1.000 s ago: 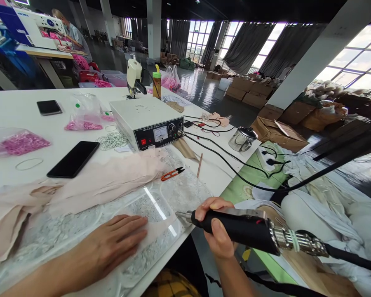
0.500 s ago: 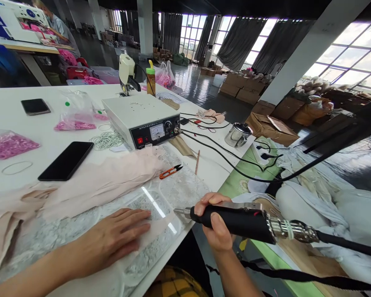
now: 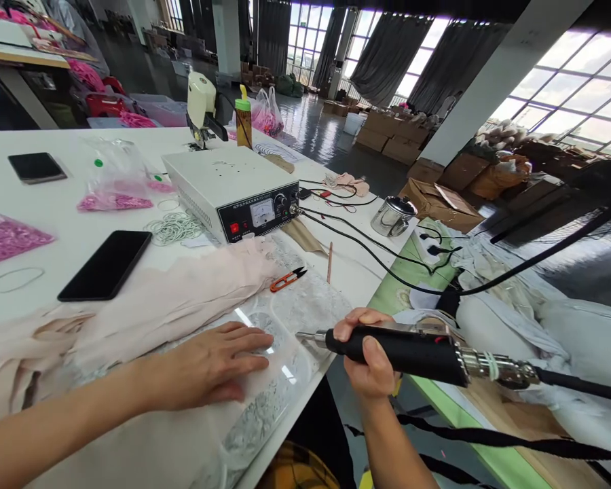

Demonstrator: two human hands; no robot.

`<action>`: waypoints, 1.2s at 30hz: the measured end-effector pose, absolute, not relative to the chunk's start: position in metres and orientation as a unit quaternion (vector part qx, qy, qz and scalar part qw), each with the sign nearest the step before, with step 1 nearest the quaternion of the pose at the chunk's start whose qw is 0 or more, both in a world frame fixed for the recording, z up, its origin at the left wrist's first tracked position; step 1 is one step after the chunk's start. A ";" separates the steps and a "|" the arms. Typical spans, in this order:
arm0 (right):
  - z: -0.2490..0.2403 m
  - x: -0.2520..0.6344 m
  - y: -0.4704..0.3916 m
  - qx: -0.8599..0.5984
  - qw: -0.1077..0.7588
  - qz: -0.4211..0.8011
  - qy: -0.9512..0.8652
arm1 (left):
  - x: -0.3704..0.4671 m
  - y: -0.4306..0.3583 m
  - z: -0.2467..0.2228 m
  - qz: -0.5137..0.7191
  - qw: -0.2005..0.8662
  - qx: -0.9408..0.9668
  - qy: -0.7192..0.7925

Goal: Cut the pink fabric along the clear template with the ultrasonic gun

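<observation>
My left hand (image 3: 208,363) lies flat, fingers stretched, over thin pale fabric (image 3: 153,435) and a clear plastic template (image 3: 285,339) on a grey marbled sheet. Wrapped in the fingers of my right hand (image 3: 369,363) is a black corded hand tool (image 3: 412,353) with a slim metal tip. That tip points left at the template's edge, to the right of my left fingertips; contact cannot be made out. Beyond the hands lie orange thread snips (image 3: 288,279) and a pale pink piece of fabric (image 3: 198,285). A white control box (image 3: 229,180) with a meter stands behind them.
A black phone (image 3: 106,265), rubber bands (image 3: 176,227) and bags of pink pieces (image 3: 115,202) lie left on the table. A glass pot (image 3: 393,217) stands near the right edge. Black cables (image 3: 377,268) loop across on the right. White bundles (image 3: 529,339) fill the lower right.
My left hand has slid right across the fabric, fingers still flat. My right hand has shifted slightly right with the tool. The camera view has moved a little.
</observation>
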State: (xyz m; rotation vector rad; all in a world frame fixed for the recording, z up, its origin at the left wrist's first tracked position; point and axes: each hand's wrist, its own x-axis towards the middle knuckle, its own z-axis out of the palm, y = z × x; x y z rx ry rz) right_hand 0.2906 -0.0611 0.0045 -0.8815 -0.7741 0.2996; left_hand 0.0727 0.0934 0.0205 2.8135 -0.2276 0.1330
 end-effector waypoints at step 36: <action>0.003 0.298 -0.064 -0.366 0.852 0.149 -0.343 | 0.082 0.108 0.026 -0.007 0.144 0.976 -0.162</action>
